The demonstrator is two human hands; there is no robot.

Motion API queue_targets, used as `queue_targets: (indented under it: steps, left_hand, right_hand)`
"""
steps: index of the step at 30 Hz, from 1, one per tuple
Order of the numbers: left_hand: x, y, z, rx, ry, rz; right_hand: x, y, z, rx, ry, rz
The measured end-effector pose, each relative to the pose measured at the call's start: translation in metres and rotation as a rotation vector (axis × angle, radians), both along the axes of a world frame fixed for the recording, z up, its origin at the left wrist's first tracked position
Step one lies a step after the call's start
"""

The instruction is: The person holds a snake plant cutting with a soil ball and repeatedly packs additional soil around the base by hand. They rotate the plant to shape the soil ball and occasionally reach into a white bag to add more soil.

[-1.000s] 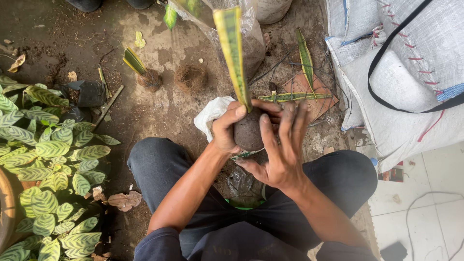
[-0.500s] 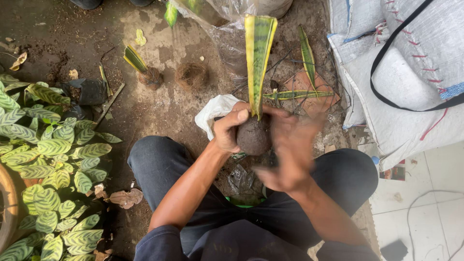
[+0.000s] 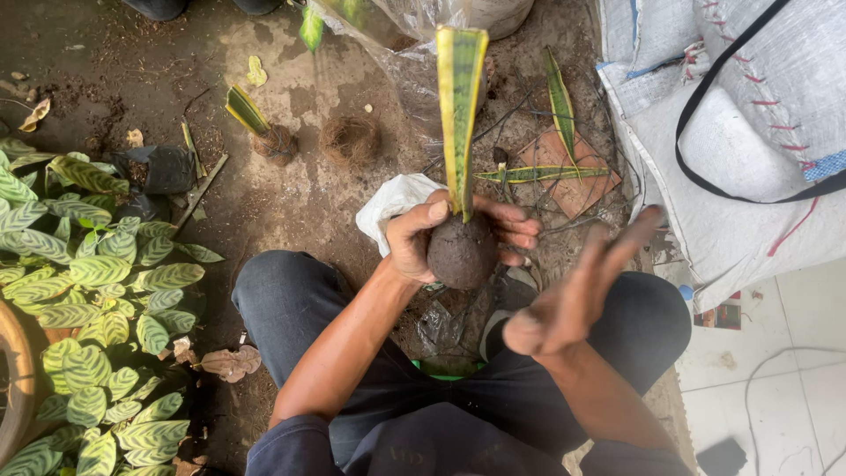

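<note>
Left hand (image 3: pixel 421 240) is where we begin: it is closed around a dark soil ball (image 3: pixel 461 254), thumb over the top and fingers wrapped behind, so the ball sits cupped from the side and held in front of the body above the lap. A single snake plant leaf (image 3: pixel 458 115), green with yellow margins, rises upright out of the ball; the grip at the ball's shoulder keeps the leaf vertical and clear of the fingers.

Our right hand (image 3: pixel 573 295) is open, fingers spread and blurred, holding nothing and standing just apart from the ball on its right side (the blur prevents any closer reading of the fingers).

We note the person sits on the bare ground (image 3: pixel 291 194) with knees apart, so the ball hangs over the space between the legs. A white cloth (image 3: pixel 392 201) lies just behind the left hand. Further off on the ground are a small leaf cutting with a fibre-wrapped base (image 3: pixel 264 132) and a loose fibre nest (image 3: pixel 351 141) beside it. Patterned foliage (image 3: pixel 97 291) fills the left side; white woven sacks (image 3: pixel 740 132) lie at the right.
</note>
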State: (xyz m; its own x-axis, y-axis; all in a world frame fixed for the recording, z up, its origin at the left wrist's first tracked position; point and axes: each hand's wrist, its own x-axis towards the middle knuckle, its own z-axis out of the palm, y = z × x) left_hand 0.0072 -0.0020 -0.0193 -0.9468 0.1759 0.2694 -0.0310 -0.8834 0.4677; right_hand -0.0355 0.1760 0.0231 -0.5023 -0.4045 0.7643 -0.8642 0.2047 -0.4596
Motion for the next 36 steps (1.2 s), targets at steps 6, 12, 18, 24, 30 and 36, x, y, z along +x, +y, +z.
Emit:
queue_targets:
  steps: [6, 12, 18, 24, 30, 36]
  left_hand:
    - [0.001, -0.002, -0.003, 0.053, -0.001, -0.071]
    - [0.0, -0.001, -0.006, 0.111, -0.044, -0.016]
    - [-0.003, -0.009, 0.003, 0.185, -0.019, -0.324]
    - [0.001, -0.005, 0.009, 0.099, -0.04, -0.26]
    - [-0.001, 0.001, 0.023, 0.123, -0.087, -0.23]
    - [0.0, 0.004, 0.029, 0.117, -0.051, -0.098]
  right_hand:
    - [0.0, 0.007, 0.004, -0.072, -0.026, 0.084]
    - [0.002, -0.001, 0.009, 0.28, 0.195, -0.013]
    - [-0.014, 0.018, 0.034, -0.201, -0.166, 0.252]
    - [-0.008, 0.022, 0.046, 0.076, -0.089, 0.214]
    - [-0.003, 0.021, 0.046, 0.079, -0.097, 0.276]
    - [0.003, 0.017, 0.035, 0.016, -0.093, 0.281]
